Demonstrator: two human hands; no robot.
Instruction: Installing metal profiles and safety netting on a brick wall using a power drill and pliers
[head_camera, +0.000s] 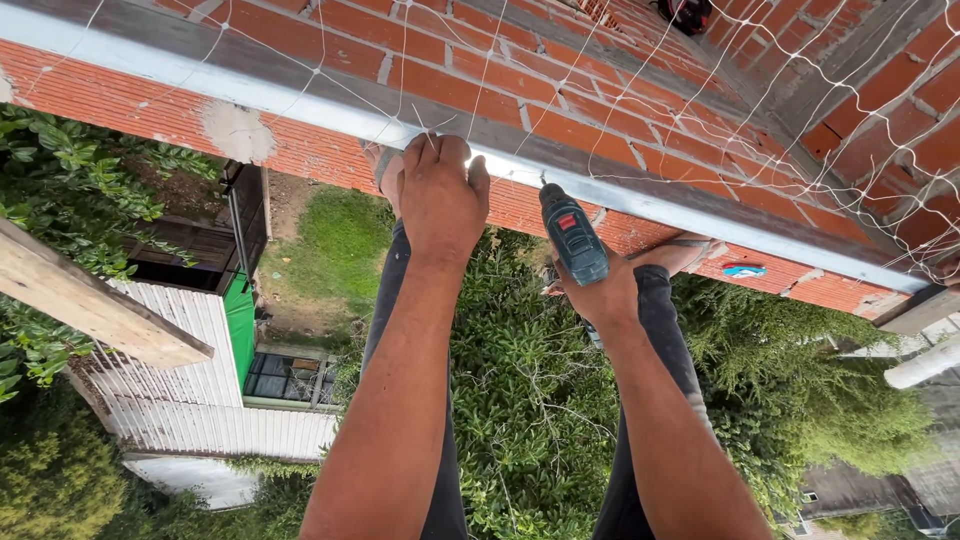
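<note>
Up high, teal cordless drill (573, 238) in right hand's (603, 292) closed fingers, left hand's (440, 195) fingers pinching white netting (520, 60).

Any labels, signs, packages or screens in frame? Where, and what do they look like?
Label: small red rectangular patch on top of the dark teal cordless drill, held in the right hand with its tip at the metal rail.
No signs, packages or screens visible.
The left hand grips the rail and white netting; no label there.
</note>
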